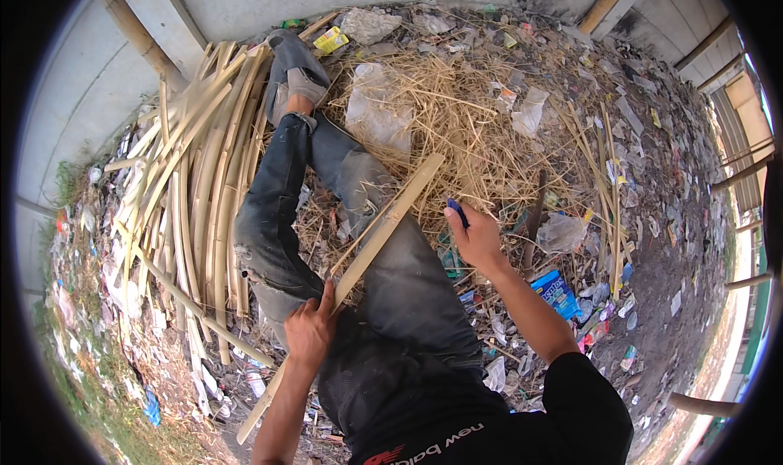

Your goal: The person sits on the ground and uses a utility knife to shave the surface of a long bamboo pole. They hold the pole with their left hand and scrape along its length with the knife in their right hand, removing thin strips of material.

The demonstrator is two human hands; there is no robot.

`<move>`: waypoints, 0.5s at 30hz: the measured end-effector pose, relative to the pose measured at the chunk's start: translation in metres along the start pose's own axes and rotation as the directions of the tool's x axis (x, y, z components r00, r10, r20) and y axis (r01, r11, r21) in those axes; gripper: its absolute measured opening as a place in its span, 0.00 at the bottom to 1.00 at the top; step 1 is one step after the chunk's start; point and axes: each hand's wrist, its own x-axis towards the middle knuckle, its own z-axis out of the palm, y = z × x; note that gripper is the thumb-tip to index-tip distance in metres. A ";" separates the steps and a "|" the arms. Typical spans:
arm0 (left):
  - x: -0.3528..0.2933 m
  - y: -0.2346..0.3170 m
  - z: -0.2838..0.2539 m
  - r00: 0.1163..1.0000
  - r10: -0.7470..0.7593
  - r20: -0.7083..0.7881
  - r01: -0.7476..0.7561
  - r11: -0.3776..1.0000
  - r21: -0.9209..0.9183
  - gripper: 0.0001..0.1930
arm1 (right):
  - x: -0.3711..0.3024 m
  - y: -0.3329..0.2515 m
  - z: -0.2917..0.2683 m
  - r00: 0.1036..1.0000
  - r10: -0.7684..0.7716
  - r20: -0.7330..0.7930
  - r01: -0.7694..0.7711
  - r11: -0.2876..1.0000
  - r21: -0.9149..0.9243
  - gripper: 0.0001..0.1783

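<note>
A long flat bamboo strip [391, 223] lies slantwise across my thighs, its upper end beyond my knee and its lower end down by my left forearm. My left hand [309, 332] is closed around the strip near my lap, the index finger stretched along it. To the right of the strip's upper end, my right hand [475, 236] is closed on a small tool with a blue handle [458, 212]. The rest of that tool is hidden in the hand, so its kind cannot be made out. The tool and the strip are apart.
Many split bamboo strips [214, 179] lie in a pile on the left. Dry shavings [453, 114] cover the ground ahead, with plastic litter around them. A blue packet [557, 294] lies beside my right forearm. A concrete wall [383, 0] stands at the back.
</note>
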 end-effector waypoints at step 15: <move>0.022 0.004 -0.005 0.988 0.099 0.121 -0.080 0.985 -0.154 0.26 | -0.022 -0.020 0.012 0.953 -0.112 0.282 0.124 0.992 -0.024 0.29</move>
